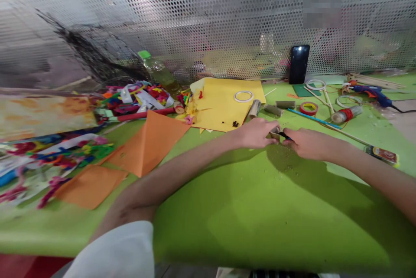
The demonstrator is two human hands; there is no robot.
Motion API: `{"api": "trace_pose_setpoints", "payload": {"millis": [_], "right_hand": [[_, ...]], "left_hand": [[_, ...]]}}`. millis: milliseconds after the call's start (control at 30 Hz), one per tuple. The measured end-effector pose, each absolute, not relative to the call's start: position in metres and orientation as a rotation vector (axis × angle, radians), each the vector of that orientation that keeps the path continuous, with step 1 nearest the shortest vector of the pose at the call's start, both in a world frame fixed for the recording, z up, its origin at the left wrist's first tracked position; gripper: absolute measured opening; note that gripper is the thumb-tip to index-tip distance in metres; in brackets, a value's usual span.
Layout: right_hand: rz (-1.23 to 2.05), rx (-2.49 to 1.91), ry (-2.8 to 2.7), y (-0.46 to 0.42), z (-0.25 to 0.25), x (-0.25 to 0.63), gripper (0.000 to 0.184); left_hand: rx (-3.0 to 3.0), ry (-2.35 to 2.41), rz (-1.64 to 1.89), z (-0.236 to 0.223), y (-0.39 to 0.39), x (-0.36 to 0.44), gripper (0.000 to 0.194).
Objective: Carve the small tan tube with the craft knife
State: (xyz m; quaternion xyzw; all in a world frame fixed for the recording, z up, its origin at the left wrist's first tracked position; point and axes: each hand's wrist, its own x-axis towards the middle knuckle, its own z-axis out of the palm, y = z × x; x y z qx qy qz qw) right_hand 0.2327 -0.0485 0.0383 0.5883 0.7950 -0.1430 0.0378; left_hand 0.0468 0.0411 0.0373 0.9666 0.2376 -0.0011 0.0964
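Observation:
My left hand (258,133) is closed around a short piece of brown cardboard tube (274,134), held just above the green table (247,208). My right hand (307,142) grips a thin black tool (285,136) whose tip meets the tube; its exact kind is too small to make out. Small crumbs (286,161) lie on the table under both hands. Beyond them rest three more tubes: one tilted (255,108), one lying on its side (273,110), and another (285,104) to its right.
Yellow sheets (224,104) carry a white tape ring (243,96). Right: red tape roll (308,108), blue stick (313,118), small labelled bottle (383,155), glue gun (372,91). A phone (299,64) leans on the perforated metal panel (227,17). Left: orange paper (149,143), colourful scraps (136,98).

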Motion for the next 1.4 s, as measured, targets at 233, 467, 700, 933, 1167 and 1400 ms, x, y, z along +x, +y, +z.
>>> {"api": "trace_pose_setpoints", "payload": {"millis": [233, 467, 700, 933, 1167, 1400], "right_hand": [[-0.514, 1.826, 2.505, -0.05, 0.038, 0.232, 0.029], [-0.567, 1.835, 2.535, -0.048, 0.034, 0.235, 0.031], [-0.123, 1.91, 2.32, -0.062, 0.048, 0.223, 0.041], [-0.618, 2.284, 2.444, -0.061, 0.065, 0.227, 0.039], [-0.687, 2.204, 2.48, -0.048, 0.048, 0.243, 0.034], [-0.462, 2.303, 2.413, -0.034, 0.027, 0.252, 0.039]], "left_hand": [[2.812, 0.707, -0.015, 0.04, 0.043, 0.046, 0.034], [2.777, 0.691, 0.006, 0.037, 0.044, 0.044, 0.035], [2.778, 0.658, -0.019, 0.04, 0.044, 0.042, 0.031], [2.769, 0.637, -0.039, 0.038, 0.046, 0.042, 0.035], [2.624, 0.541, -0.073, 0.044, 0.049, 0.039, 0.034], [2.453, 0.469, -0.102, 0.038, 0.067, 0.033, 0.041]]}}
